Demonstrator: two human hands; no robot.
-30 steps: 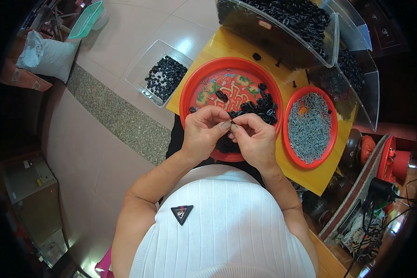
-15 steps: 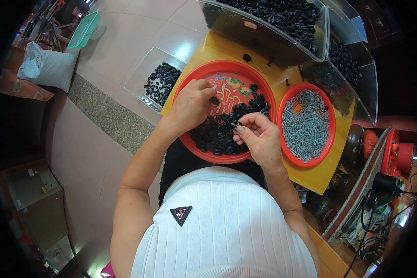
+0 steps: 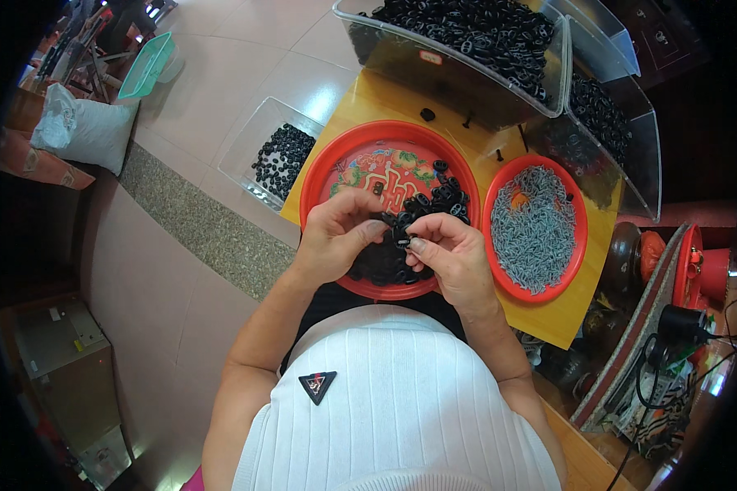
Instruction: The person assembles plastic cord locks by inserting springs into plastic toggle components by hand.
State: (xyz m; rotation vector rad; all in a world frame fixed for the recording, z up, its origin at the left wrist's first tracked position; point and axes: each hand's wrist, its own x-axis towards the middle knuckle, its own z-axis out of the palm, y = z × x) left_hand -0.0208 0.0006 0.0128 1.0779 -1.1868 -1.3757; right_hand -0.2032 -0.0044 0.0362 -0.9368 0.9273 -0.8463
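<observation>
A red round tray with a patterned base holds a heap of small black oval plastic parts. Over its near side, my left hand is closed in a pinch, with a small black part at the thumb and forefinger. Close beside it my right hand pinches a small dark piece with a pale mark at the fingertips; its exact kind is unclear. The fingertips of both hands are nearly together. To the right, a red oval tray holds many grey screws.
Clear plastic bins full of black parts stand at the yellow table's far side. A few loose black pieces lie before them. A clear box of black parts sits on the floor at left, with a white sack beyond.
My left hand has moved down and right from the tray's left side, toward my right hand. My right hand has lowered slightly. The view has shifted a little.
</observation>
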